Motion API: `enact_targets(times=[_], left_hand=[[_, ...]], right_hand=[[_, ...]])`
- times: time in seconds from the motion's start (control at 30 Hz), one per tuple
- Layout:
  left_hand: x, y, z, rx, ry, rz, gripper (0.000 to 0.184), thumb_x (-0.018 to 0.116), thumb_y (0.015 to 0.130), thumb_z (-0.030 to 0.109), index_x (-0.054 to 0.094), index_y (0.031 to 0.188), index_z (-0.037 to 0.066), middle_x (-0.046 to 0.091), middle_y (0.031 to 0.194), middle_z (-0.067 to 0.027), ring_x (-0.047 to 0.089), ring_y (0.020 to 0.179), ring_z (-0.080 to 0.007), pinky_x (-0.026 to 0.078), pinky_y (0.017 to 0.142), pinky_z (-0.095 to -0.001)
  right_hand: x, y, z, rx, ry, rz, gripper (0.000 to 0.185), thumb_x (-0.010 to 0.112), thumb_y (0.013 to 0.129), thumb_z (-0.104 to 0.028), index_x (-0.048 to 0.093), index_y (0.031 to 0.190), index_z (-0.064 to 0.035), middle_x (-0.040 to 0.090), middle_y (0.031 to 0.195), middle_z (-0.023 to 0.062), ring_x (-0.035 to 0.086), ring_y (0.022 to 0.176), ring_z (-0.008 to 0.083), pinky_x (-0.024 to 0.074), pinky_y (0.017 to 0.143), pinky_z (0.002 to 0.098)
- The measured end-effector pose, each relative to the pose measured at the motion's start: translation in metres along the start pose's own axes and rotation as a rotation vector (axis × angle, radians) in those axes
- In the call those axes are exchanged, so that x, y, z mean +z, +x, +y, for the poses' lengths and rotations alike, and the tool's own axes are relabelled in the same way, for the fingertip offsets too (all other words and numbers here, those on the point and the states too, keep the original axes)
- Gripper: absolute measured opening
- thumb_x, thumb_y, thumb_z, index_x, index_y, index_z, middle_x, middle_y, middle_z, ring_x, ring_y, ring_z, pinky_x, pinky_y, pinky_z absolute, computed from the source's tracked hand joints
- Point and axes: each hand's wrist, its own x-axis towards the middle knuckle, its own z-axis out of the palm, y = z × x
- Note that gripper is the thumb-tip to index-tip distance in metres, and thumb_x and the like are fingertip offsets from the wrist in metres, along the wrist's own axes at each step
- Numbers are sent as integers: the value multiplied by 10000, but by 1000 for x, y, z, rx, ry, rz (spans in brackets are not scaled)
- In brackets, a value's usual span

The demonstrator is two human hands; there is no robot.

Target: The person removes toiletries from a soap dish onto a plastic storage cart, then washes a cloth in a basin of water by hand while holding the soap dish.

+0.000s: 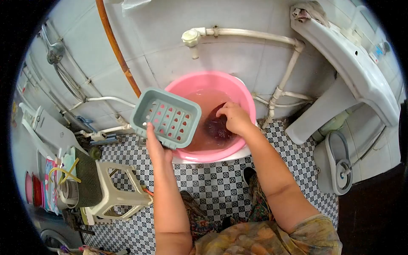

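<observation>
My left hand (157,146) grips the near edge of a grey-green plastic drain basket (148,102), tilted over the left side of a pink basin (245,97). Rows of holes pierce its bottom, and nothing lies inside it. Cloudy reddish-brown water (199,138) partly fills the basin. My right hand (234,120) is over the basin's right part, its fingers closed at the edge of a dark maroon thing (219,129) that looks like wet cloth. Part of that thing lies under water, and my hand hides its edge.
A white tap (192,39) juts from the tiled wall above the basin. At right stand a white pedestal sink (340,55) and a grey bin-like container (329,165). A cream plastic stool (117,197) stands left, by a dark green basket (89,180). An orange-brown pole (117,46) leans behind.
</observation>
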Motion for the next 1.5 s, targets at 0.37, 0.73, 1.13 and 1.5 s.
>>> enact_targets(times=[0.37, 0.73, 1.13, 1.5], left_hand=[[0, 1, -3, -22, -8, -7, 494, 477, 840, 375, 408, 1177, 21, 482, 1133, -149, 506, 1009, -270, 442, 816, -421], [-6, 10, -9, -35, 9, -53, 506, 496, 831, 377, 410, 1176, 16, 490, 1135, -149, 514, 1002, -272, 448, 813, -421], [-5, 7, 1, -28, -25, -29, 503, 528, 812, 379, 427, 1164, 33, 488, 1140, -138, 497, 1027, -270, 431, 836, -406], [-21, 19, -7, -69, -32, -126, 502, 582, 774, 219, 369, 1210, 91, 479, 1102, -91, 493, 985, -226, 438, 800, -379]], right_hand=[[27, -10, 4, -78, -683, -253, 527, 475, 768, -108, 372, 1258, -271, 328, 1294, 117, 306, 1186, 293, 252, 939, 451], [25, 4, 14, -132, -323, 89, 212, 568, 680, -156, 665, 867, -174, 546, 999, 82, 482, 981, 253, 364, 808, 412], [-4, 17, -8, 498, 1093, 82, 265, 474, 789, -105, 529, 990, 59, 581, 904, 127, 574, 811, 207, 466, 713, 320], [6, 16, -5, 512, 1371, 6, 292, 521, 792, -119, 513, 1054, 9, 572, 968, 110, 559, 865, 206, 446, 761, 320]])
